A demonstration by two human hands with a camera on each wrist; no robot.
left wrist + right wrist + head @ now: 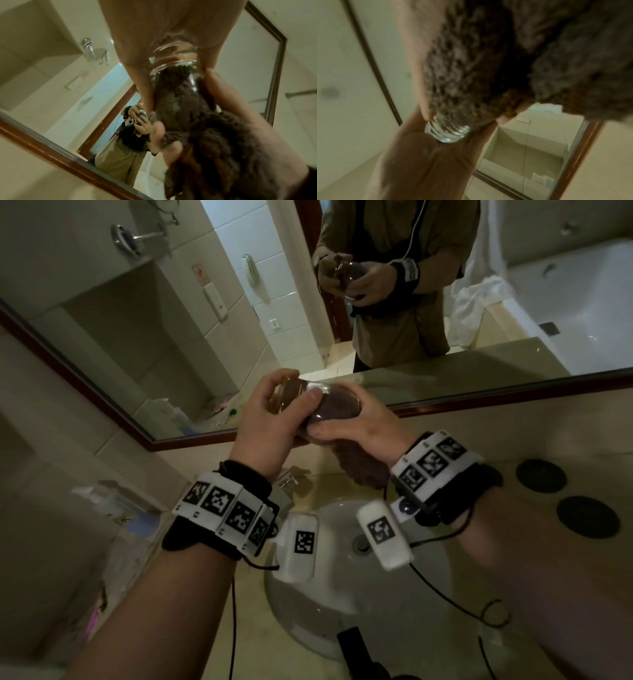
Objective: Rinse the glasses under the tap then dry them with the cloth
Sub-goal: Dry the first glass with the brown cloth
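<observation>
A clear glass (pixel 318 395) lies on its side in the air above the sink, in front of the mirror. My left hand (pixel 294 405) grips its thick base end, thumb on the near side and fingers curled over the far side. A dark brown cloth (pixel 356 463) is stuffed into the glass's mouth, and its tail hangs down under my right hand (pixel 356 422), which holds the cloth at the rim. In the left wrist view the cloth (pixel 181 100) fills most of the glass (pixel 173 65). The right wrist view shows the glass base (pixel 448 134) against my left palm.
The white sink basin (pixel 428 577) with its drain (pixel 361 544) lies directly below my hands. Two black round coasters (pixel 540 475) lie on the counter to the right. Plastic-wrapped items (pixel 113 505) crowd the left counter. The framed mirror (pixel 239 320) stands close behind.
</observation>
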